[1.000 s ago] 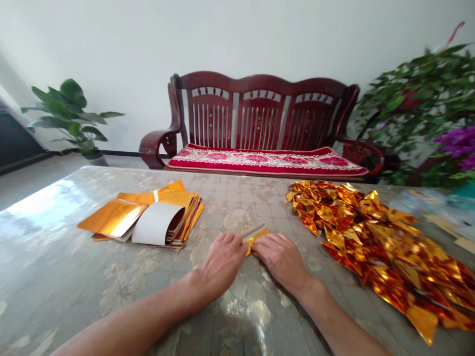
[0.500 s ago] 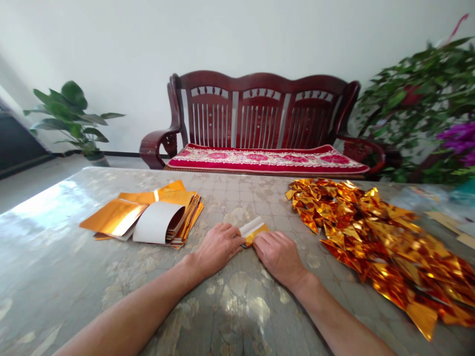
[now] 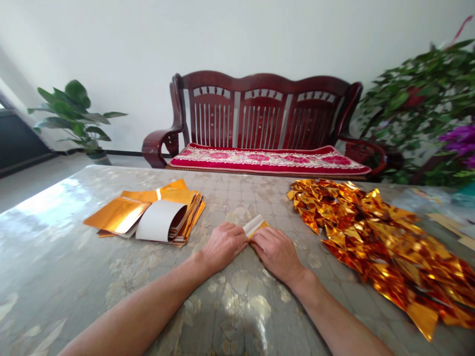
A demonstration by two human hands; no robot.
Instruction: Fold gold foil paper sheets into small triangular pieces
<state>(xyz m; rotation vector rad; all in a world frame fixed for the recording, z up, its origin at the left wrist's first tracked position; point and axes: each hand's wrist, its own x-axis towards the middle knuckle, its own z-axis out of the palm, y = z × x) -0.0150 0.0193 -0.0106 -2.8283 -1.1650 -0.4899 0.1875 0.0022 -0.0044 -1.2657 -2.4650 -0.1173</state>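
A small folded piece of gold foil paper [image 3: 255,225] lies on the table [image 3: 55,237] in front of me, its white back showing along one edge. My left hand [image 3: 223,244] presses on its left end with the fingers curled together. My right hand [image 3: 275,251] pinches its right end, fingers closed. Most of the piece is hidden under my fingertips. A stack of flat gold sheets [image 3: 148,217] lies to the left, one sheet curled up with its white side out. A large heap of folded gold foil shapes [image 3: 382,237] covers the right side of the table.
A dark red wooden bench [image 3: 260,123] with a red patterned cushion stands behind the table. A potted plant [image 3: 74,113] is on the floor at the far left. Green leaves and purple flowers [image 3: 438,104] crowd the right edge.
Both hands have slid a little further from me along the table with the gold piece. The view has shifted slightly. The stack and the heap have not moved.
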